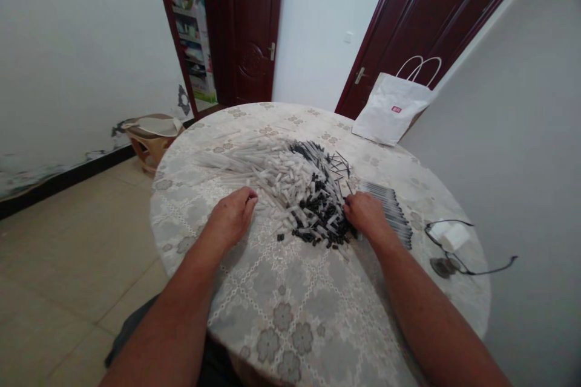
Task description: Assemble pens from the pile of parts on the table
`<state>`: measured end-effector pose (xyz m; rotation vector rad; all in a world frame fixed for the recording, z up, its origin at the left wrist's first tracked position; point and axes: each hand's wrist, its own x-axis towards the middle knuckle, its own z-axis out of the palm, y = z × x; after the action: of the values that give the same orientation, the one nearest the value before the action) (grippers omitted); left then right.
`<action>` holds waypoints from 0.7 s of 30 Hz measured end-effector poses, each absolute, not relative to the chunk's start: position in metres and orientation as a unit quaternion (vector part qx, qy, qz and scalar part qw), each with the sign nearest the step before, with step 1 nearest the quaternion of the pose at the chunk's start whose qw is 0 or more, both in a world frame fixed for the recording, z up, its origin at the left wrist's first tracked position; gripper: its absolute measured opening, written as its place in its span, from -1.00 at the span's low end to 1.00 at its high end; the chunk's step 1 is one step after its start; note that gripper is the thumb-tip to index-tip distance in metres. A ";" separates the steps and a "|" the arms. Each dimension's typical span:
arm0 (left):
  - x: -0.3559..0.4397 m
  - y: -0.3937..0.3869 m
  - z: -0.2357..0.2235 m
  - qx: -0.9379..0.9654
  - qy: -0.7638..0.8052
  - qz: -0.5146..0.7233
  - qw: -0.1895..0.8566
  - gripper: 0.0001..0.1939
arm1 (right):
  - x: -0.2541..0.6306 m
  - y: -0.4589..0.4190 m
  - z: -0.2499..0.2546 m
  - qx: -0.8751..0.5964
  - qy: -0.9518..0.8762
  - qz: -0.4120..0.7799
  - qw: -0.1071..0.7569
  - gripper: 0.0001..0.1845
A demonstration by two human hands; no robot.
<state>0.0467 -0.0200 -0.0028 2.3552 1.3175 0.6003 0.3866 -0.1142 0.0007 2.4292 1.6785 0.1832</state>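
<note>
While the left hand has fingers together beside the white tubes, the right hand meets the black pieces' right edge, its finger closure hidden.

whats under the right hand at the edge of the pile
Small black pieces show by the fingertips of the right hand, and a row of slim tubes lies to its right. Whatever is beneath the palm or between the fingers is covered.
</note>
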 end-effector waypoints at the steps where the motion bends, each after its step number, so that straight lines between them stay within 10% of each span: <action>1: 0.046 -0.020 -0.004 0.841 0.474 0.194 0.172 -0.69 | 0.387 -0.113 0.000 0.819 0.563 0.063 0.092 -0.64; 21: 0.073 -0.030 -0.008 0.877 0.448 0.134 0.111 -0.64 | 0.385 -0.105 0.007 0.851 0.511 0.089 0.077 -0.63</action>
<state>0.0729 -0.0299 -0.0078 2.5770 1.3148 0.3941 0.3851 -0.1054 0.0072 2.5504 1.5324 0.2667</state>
